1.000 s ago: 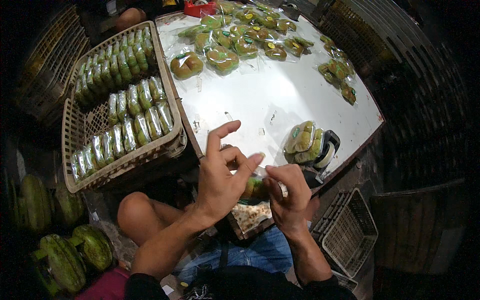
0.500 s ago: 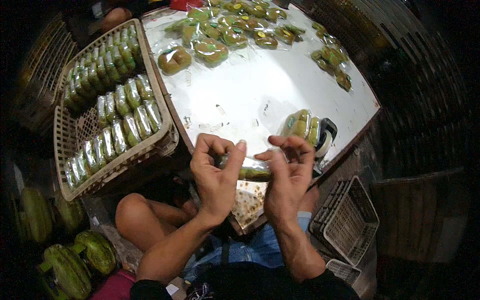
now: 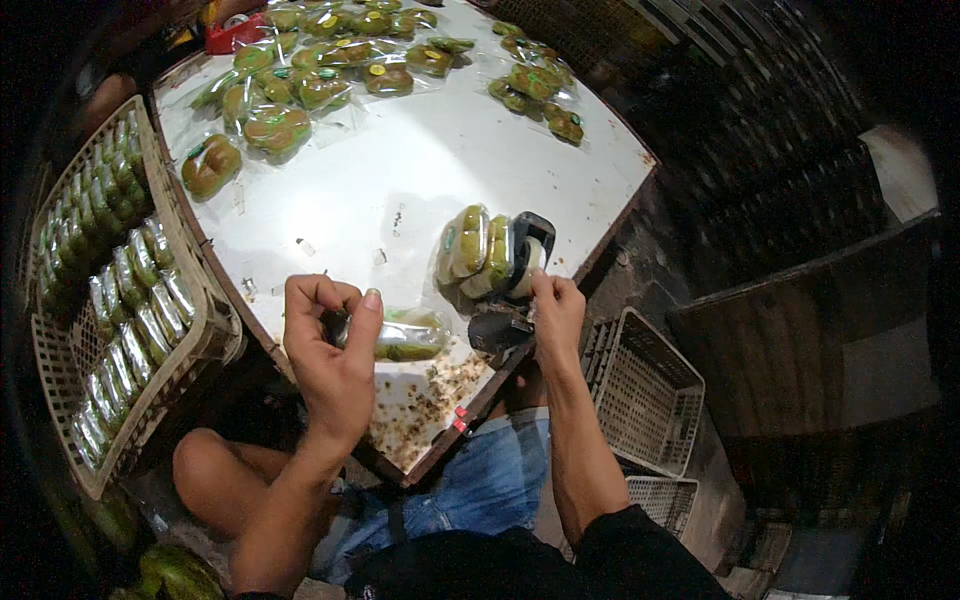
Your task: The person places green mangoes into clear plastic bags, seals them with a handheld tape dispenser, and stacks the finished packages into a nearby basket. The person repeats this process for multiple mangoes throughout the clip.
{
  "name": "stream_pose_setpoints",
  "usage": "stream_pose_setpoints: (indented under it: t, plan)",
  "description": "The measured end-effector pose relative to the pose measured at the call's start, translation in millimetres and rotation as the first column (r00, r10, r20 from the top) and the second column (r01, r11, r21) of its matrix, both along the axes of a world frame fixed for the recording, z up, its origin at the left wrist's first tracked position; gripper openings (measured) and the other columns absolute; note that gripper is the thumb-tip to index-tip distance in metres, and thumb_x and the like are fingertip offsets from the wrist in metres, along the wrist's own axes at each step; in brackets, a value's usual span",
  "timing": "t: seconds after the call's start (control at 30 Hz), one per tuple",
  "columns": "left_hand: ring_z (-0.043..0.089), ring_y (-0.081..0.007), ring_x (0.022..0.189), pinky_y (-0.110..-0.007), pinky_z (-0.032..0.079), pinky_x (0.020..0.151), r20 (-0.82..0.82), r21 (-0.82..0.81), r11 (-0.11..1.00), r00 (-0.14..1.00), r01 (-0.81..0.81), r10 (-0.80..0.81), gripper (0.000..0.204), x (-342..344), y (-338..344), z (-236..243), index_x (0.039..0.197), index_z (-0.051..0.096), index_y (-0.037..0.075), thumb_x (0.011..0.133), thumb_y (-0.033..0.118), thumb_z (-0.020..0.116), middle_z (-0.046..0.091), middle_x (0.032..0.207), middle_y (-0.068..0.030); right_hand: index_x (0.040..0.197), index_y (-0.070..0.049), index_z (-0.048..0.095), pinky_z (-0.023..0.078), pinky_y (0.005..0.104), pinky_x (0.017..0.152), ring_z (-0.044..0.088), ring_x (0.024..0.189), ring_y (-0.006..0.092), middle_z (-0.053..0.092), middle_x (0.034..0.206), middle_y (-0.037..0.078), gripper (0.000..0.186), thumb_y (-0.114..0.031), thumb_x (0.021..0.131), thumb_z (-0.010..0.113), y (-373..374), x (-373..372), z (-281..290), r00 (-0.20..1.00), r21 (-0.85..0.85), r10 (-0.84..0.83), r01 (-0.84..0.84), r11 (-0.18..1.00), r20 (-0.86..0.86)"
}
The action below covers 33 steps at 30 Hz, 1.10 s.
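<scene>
Pack (image 3: 412, 340), at the near corner of the table (image 3: 470, 150) with its left end pinched by the left hand (image 3: 333, 345), could roll or unwrap if that grip slackened, while the right hand (image 3: 560, 318) presses fingertips together beside the tape (image 3: 537, 258), whether on a strip I cannot tell.

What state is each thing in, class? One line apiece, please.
Left hand: curled, at the green pack's left end
Green pack: in clear wrap
Right hand: pinched, at the tape roll
Tape dispenser: loaded
Table: stained, near corner
Left crate: partly filled
Right crates: stacked
</scene>
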<state>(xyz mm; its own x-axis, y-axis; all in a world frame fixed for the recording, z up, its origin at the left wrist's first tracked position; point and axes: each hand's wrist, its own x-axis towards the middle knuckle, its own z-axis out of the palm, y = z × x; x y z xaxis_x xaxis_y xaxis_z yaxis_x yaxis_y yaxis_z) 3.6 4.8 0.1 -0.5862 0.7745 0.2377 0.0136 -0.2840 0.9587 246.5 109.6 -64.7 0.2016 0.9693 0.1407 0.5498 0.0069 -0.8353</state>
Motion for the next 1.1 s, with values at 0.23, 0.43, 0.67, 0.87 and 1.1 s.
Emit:
stream_pose_setpoints:
  t: [0.23, 0.43, 0.67, 0.87, 1.1]
  plan:
    - [0.044, -0.0085, 0.075, -0.025, 0.041, 0.071, 0.034, -0.069, 0.996, 0.998, 0.052, -0.05, 0.023, -2.6, 21.8, -23.7, 0.091, 0.042, 0.006, 0.09, 0.003, 0.064, 0.047, 0.081, 0.0003, 0.08, 0.0, 0.065, 0.045, 0.0319, 0.076, 0.054, 0.079, 0.018, 0.058, 0.08, 0.006, 0.025, -0.022, 0.093, 0.065, -84.9, -31.5, 12.6, 0.903, -0.482, -0.13, -0.092, 0.871, -0.409]
    - [0.046, -0.01, 0.076, -0.027, 0.043, 0.071, 0.114, -0.139, 0.989, 0.993, 0.047, -0.032, 0.02, 3.5, 18.7, -28.3, 0.089, 0.044, 0.004, 0.088, 0.001, 0.064, 0.047, 0.079, -0.0009, 0.089, 0.0, 0.063, 0.044, 0.0323, 0.082, 0.054, 0.09, 0.019, 0.058, 0.094, 0.009, 0.012, -0.012, 0.09, 0.064, -83.4, -104.9, 36.5, 0.878, 0.215, 0.45, -0.414, 0.885, -0.161]
    - [0.048, -0.0105, 0.07, -0.027, 0.043, 0.067, -0.03, -0.058, 0.915, 0.915, 0.4, -0.402, 0.02, -5.5, 0.7, 4.7, 0.087, 0.044, 0.004, 0.087, 0.0, 0.064, 0.049, 0.075, -0.0008, 0.126, -0.005, 0.048, 0.045, 0.0271, 0.086, 0.054, 0.106, 0.015, 0.057, 0.112, 0.008, 0.042, -0.024, 0.091, 0.064, -64.8, -99.9, 52.4, 0.609, -0.384, 0.238, -0.708, 0.593, -0.756]
    - [0.063, -0.0167, 0.098, -0.031, 0.051, 0.092, 0.682, 0.02, 0.9, 0.652, 0.436, -0.331, 0.042, -33.1, 36.5, -17.9, 0.122, 0.054, -0.005, 0.086, 0.009, 0.072, 0.065, 0.104, -0.0075, 0.117, -0.008, 0.055, 0.046, 0.0299, 0.091, 0.056, 0.105, 0.0154, 0.058, 0.111, 0.007, 0.024, -0.01, 0.093, 0.059, -31.3, -108.7, 40.5, 0.654, -0.076, 0.267, -0.447, 0.891, -0.707]
    - [0.066, -0.0222, 0.094, -0.034, 0.053, 0.084, 0.153, -0.44, 0.719, 0.834, 0.538, -0.53, 0.063, -14.1, 138.2, -32.4, 0.123, 0.059, -0.005, 0.083, 0.04, 0.076, 0.069, 0.107, -0.0174, 0.107, -0.002, 0.061, 0.041, 0.0335, 0.101, 0.054, 0.111, 0.0178, 0.059, 0.119, 0.009, 0.014, -0.013, 0.098, 0.056, -6.4, -68.6, 60.2, 0.882, 0.125, 0.32, -0.295, 0.947, -0.345]
